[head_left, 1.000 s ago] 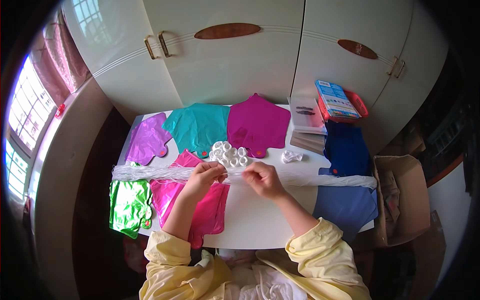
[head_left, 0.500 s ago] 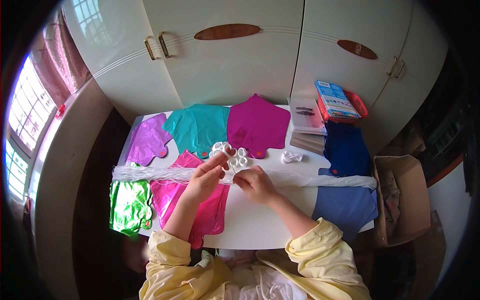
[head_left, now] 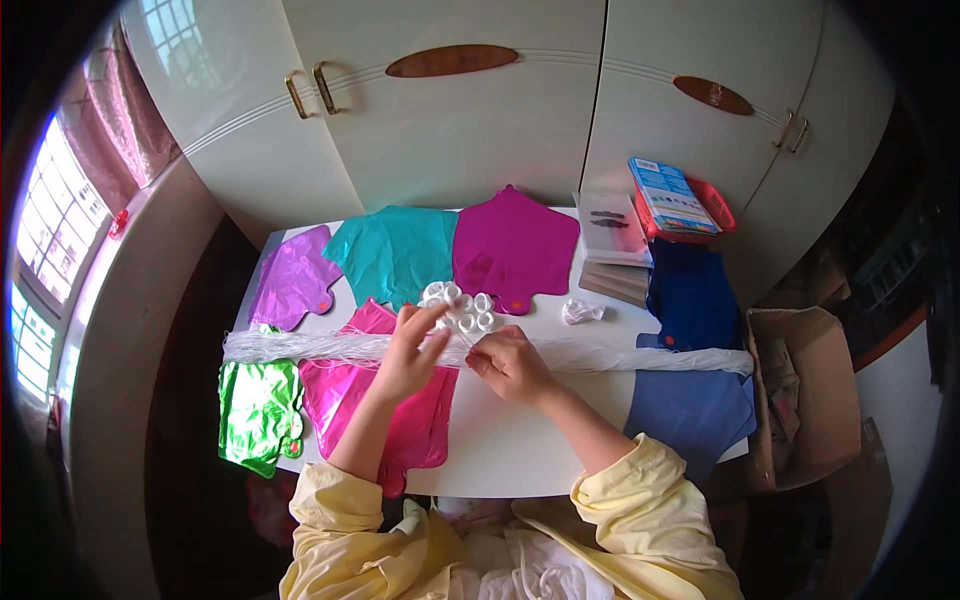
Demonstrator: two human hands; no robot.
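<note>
My right hand [head_left: 508, 362] is closed in a pinch on a thin white string [head_left: 464, 339], whose short end sticks up from the fingertips. Close to its left, my left hand [head_left: 405, 355] has its fingers apart, somewhat blurred, and nothing shows in its grasp. Beneath both hands a long bundle of white strings [head_left: 640, 361] stretches across the table. Just beyond the fingertips lies a cluster of small white rolls [head_left: 466, 322], partly hidden by the left fingers. A pink foil sheet [head_left: 420, 425] lies under the left forearm.
Foil sheets in purple [head_left: 290, 278], teal [head_left: 395, 250], magenta [head_left: 515, 250], green [head_left: 258, 412] and blue [head_left: 690, 415] ring the white table [head_left: 540, 440]. A crumpled white piece [head_left: 582, 312], a red basket [head_left: 712, 208] and an open cardboard box [head_left: 825, 400] are right.
My left fingers have spread and drawn slightly left and nearer, away from the string's end. The right hand keeps its pinch almost in the same place.
</note>
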